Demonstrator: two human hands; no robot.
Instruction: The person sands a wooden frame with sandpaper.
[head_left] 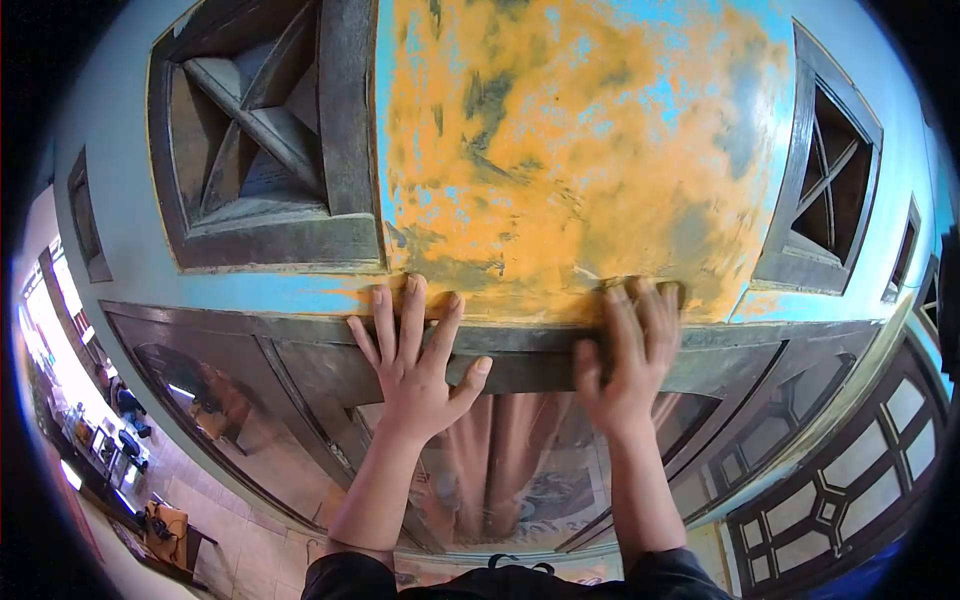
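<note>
Both arms reach up to a wall panel (590,150) of patchy orange, blue and dark grey. My left hand (415,375) lies with fingers spread across the dark wooden frame (520,342), its fingertips on the panel's lower edge. Nothing is held in it. To the right, my right hand (630,360) is slightly blurred, its fingers close together and bent against the lower edge of the panel, thumb apart. Whether something small lies under these fingertips cannot be made out. Below the frame is a glass pane (560,450) with a pinkish curtain showing in it.
Wooden vents with crossed bars flank the panel, one on the left (250,235) and one on the right (775,270). A dark window grille (850,480) stands at lower right. Down at the left are a tiled floor (250,550) and a small table (170,530) with objects.
</note>
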